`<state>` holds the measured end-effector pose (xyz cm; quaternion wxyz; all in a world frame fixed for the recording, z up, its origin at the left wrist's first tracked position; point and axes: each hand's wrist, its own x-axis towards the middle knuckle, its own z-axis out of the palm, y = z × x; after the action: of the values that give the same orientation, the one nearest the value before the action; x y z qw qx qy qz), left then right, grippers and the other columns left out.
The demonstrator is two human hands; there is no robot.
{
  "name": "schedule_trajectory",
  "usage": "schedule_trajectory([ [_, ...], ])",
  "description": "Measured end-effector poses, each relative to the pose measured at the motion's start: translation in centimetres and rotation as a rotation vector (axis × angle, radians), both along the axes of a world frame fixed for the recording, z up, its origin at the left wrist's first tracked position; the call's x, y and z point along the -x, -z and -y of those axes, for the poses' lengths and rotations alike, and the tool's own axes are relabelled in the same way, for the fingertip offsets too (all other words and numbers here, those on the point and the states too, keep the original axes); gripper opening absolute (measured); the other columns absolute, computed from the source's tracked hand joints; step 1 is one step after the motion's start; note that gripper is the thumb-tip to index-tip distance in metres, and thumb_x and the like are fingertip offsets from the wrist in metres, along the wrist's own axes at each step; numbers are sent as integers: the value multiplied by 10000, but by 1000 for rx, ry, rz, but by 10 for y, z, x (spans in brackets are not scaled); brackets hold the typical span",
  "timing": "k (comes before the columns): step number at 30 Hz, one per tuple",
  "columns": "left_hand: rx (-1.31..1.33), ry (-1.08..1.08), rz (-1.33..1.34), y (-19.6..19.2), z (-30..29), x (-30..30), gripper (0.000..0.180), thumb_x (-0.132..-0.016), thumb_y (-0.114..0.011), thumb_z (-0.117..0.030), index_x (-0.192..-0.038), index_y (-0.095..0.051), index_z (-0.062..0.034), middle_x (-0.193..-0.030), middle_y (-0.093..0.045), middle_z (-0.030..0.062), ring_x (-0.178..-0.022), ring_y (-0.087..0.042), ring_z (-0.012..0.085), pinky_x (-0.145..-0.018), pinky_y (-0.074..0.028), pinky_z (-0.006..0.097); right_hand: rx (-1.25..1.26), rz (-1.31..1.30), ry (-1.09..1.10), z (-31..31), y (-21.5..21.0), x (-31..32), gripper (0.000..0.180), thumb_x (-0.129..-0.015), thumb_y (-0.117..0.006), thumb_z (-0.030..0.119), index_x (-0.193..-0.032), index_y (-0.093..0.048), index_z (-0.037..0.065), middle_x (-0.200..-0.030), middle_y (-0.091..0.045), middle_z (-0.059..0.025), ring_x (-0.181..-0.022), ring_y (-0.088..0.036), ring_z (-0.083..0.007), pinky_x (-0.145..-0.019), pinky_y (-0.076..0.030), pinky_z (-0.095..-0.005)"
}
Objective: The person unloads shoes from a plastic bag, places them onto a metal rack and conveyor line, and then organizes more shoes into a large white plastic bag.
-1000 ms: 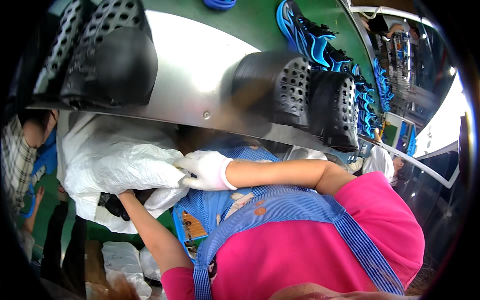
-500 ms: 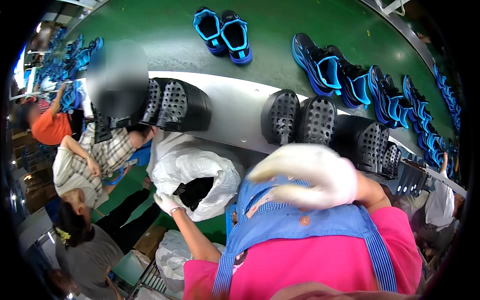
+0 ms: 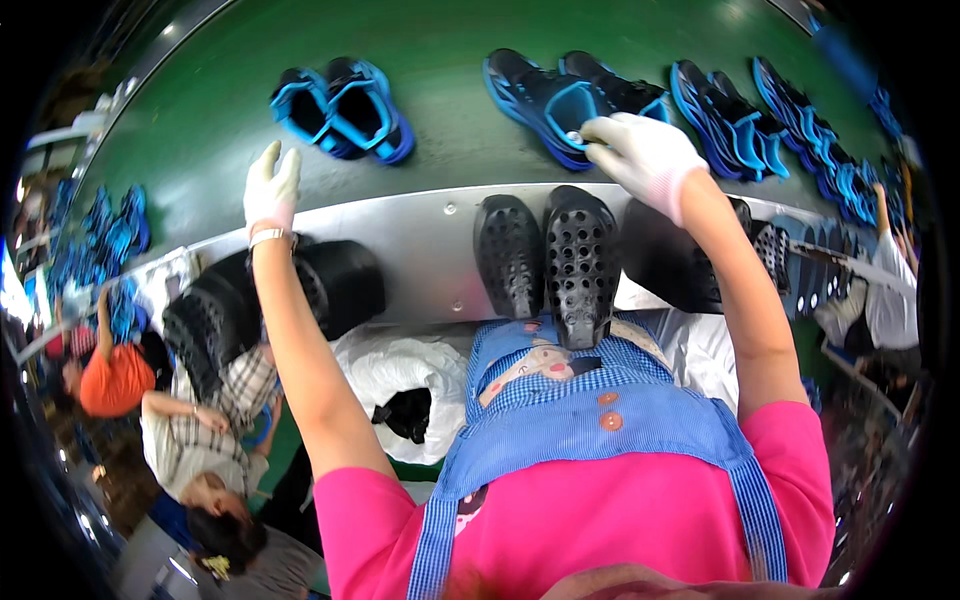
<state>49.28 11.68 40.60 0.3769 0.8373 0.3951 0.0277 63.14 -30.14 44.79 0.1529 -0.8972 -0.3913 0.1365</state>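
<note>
Black-and-blue lace-up sneaker with fabric-looking upper point(image 3: 530, 100) on flat green worktop point(image 3: 440, 135), judged light, soft-sided, best taken by its rear collar point(image 3: 572, 105); white-gloved right hand point(image 3: 640, 160) there, grip unclear; white-gloved left hand point(image 3: 270, 190) empty, fingers spread.

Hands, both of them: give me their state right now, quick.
Left hand: open, nothing visible in it.
Right hand: fingers bent at a black-and-blue shoe; whether it grips cannot be told.
</note>
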Motion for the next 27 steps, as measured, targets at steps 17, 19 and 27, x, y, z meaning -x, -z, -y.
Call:
schedule_trajectory([
  [17,-320,830,-119,119,147,-122,474,-812,-583,-466,-944,-632,-14,-1020,-601,206,-990,-575,391,-857,-463,442,533,-255,463,18,132,-40,311,-932,-547,262,-1203,-617,126,-1140,-648,-128,-1067,-607,-325,-880,-490,-420],
  [19,-257,920,-75,116,194,-138,510,-817,-590,-492,-990,-645,-16,-1020,-602,207,-995,-573,386,-863,-458,428,532,-307,654,38,138,-55,338,-926,-553,284,-1205,-625,108,-1090,-664,-152,-1034,-622,-339,-869,-492,-427],
  [27,-5,815,192,131,225,-130,548,-828,-607,-426,-1209,-591,-34,-1188,-562,212,-1110,-547,360,-973,-429,390,9,216,521,29,60,-21,200,-872,-562,260,-971,-663,119,-964,-650,-120,-948,-624,-310,-836,-499,-417],
])
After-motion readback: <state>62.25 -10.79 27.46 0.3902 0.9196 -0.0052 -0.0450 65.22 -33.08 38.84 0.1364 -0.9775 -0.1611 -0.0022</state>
